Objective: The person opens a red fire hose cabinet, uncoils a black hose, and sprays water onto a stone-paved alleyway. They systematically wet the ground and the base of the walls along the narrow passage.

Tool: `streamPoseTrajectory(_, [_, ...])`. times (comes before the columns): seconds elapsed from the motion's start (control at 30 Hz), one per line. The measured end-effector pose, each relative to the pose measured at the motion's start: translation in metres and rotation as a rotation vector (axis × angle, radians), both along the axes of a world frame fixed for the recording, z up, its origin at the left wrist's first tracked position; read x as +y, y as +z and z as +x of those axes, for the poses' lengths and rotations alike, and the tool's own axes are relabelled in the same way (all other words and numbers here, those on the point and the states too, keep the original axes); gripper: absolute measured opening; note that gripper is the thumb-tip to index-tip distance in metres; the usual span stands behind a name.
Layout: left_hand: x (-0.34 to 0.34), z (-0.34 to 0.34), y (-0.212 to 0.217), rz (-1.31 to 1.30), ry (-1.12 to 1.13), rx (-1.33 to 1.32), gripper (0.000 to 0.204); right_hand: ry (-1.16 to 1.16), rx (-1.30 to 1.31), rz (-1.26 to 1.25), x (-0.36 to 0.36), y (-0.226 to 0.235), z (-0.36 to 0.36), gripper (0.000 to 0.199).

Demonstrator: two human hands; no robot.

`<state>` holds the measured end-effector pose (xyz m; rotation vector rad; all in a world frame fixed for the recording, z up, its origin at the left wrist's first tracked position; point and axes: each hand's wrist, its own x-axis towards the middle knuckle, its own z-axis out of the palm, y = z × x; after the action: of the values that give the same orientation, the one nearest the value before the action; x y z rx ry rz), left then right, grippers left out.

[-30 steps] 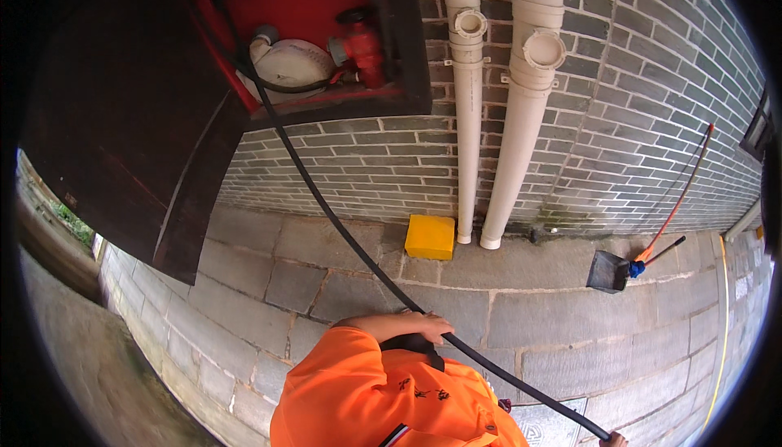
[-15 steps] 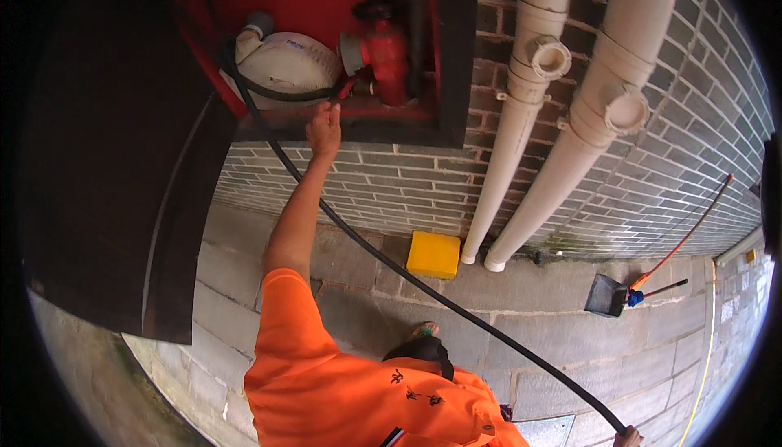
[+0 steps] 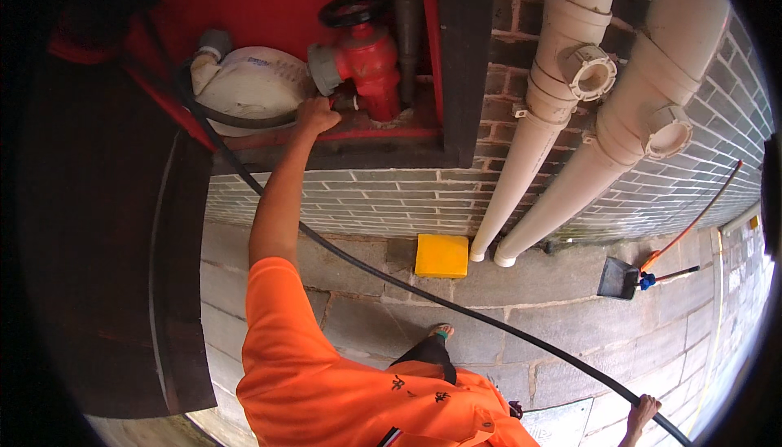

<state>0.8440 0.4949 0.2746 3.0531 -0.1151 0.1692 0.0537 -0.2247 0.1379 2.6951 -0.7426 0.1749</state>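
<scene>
1. Far left: door [image 3: 90,235] dark, beside the red cabinet [image 3: 464,80]. White coil [image 3: 265,76] rests inside, toward the cabinet's lower left corner.
2. Left hand [image 3: 316,116]: a second ago on the hose [image 3: 570,357], half a second ago at the cabinet's lower edge with fingers extended; now over that edge, fingers curled at a small red fitting [image 3: 332,101]. Cannot tell whether they grasp it.
3. Valve [image 3: 371,68] stands just right of that hand, near the cabinet's lower right corner. Judgement: left hand's work has shifted from hose to fitting.
4. Hose slants from the cabinet's left edge, past the left forearm, above the floor, to lower right.
5. Yellow block [image 3: 442,255] sits on the floor by the wall, left of the pipes [image 3: 529,121].
6. Dustpan [image 3: 619,278] lies farther right.
7. Right hand [image 3: 646,409]: fingers wrapped around the hose, as before; judged to be supporting it.
</scene>
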Motion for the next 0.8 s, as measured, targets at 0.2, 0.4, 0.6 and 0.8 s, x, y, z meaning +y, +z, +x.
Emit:
streamPoseTrajectory(0.2, [-0.007,0.006,0.019,0.083,-0.084,0.210,0.063,0.019,0.051,0.093,0.021,-0.005,0.018,0.011])
streamPoseTrajectory(0.4, [-0.013,0.001,0.029,0.106,-0.060,0.270,0.070,0.057,0.052,0.103,0.036,-0.012,0.028,0.012])
streamPoseTrajectory(0.6, [0.045,0.027,0.000,0.129,-0.332,-0.119,0.059,0.080,0.029,0.114,0.039,-0.019,0.038,0.012])
streamPoseTrajectory(0.8, [0.063,0.038,0.004,0.147,-0.483,-0.154,0.046,0.255,-0.077,-0.090,0.040,-0.027,0.025,0.009])
